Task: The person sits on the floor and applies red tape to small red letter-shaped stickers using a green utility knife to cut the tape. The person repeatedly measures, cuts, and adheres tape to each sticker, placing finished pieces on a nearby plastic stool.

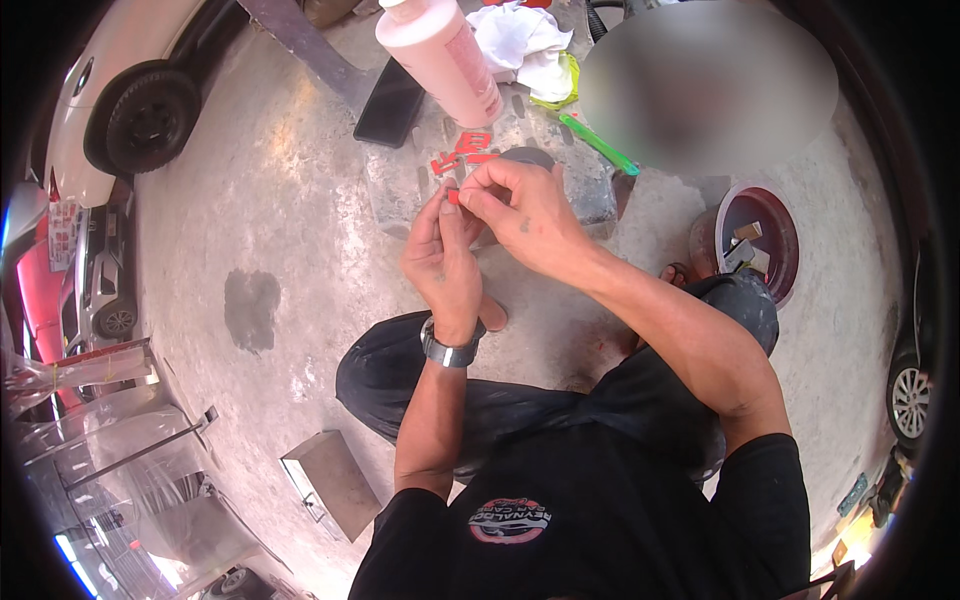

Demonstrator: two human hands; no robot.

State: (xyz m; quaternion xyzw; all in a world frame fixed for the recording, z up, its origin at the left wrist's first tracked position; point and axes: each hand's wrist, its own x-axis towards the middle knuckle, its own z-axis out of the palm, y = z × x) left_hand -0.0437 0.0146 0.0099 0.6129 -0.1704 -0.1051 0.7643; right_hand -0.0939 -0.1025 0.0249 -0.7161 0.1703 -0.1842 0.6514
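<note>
My left hand (443, 248) and my right hand (522, 212) meet over the near edge of a low, worn grey bench (590, 195). A small red piece (454, 196) is pinched between the fingertips of both hands. Its exact shape is mostly hidden by the fingers. Just beyond them, several flat red cut-out pieces (472, 142) lie on the bench. Past those stands a large bottle of pinkish liquid (450, 65), beside a dark phone (391, 104). A dark round object (528, 156) shows partly behind my right hand.
White cloth (525, 42) and a bright green-handled tool (600, 145) lie on the bench's far right. A maroon bucket (785, 240) holding small items stands to the right. At lower left sits a grey metal box (332, 485). Parked cars (150, 115) line the sides; one upper-right patch is blurred.
</note>
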